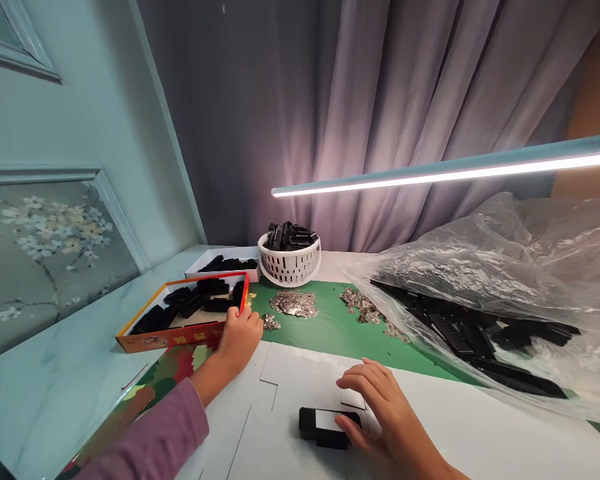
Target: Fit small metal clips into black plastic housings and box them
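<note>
Box (136,343) bears unreadable characters (186,338); left hand (239,337) against it, grip unclear; right hand (386,408), fingers apart, at black case (325,439).

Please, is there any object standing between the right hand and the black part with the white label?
No, nothing visible. The right hand is open beside the black part, its thumb over the labelled face; whether it touches, I cannot tell.
</note>
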`<action>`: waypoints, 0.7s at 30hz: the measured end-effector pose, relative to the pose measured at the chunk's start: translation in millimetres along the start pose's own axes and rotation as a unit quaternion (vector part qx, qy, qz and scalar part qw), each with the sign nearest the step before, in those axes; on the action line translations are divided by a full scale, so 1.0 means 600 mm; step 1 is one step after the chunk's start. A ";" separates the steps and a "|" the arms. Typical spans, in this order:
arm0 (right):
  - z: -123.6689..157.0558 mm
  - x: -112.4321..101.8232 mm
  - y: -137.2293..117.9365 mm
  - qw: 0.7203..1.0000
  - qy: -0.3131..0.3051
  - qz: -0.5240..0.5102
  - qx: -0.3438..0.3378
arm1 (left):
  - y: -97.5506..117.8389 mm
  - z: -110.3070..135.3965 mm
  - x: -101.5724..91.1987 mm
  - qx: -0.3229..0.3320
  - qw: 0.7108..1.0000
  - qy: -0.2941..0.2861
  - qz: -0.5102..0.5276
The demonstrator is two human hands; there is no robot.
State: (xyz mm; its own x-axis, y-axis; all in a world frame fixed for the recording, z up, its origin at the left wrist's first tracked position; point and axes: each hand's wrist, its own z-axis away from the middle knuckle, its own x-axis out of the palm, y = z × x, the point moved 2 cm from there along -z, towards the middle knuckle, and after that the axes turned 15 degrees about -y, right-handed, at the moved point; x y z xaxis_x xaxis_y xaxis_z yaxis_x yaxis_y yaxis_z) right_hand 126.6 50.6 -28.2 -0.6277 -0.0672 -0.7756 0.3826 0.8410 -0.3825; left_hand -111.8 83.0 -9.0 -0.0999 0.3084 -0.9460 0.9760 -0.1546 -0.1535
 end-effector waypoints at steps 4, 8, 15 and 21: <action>-0.007 -0.017 -0.002 1.000 -0.006 -0.008 0.014 | 0.035 0.011 -0.035 0.016 1.000 -0.003 0.017; -0.011 -0.026 0.002 0.993 -0.002 -0.092 0.071 | 0.106 0.032 -0.072 0.087 0.992 0.018 0.092; -0.011 -0.026 0.000 0.949 -0.055 -0.262 0.168 | 0.184 0.062 -0.089 0.208 0.961 0.082 0.161; -0.015 -0.027 -0.005 0.920 -0.089 -0.343 0.167 | 0.181 0.063 -0.097 0.232 0.959 0.089 0.135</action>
State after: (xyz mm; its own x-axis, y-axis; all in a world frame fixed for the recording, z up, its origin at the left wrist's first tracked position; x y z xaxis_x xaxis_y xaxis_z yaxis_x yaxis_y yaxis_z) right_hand 129.7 53.8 -9.9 -0.6892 -0.6326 -0.3534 0.1437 0.3586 -0.9224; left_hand -7.3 13.0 18.6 0.2192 0.3480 -0.9115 0.7661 -0.6399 -0.0600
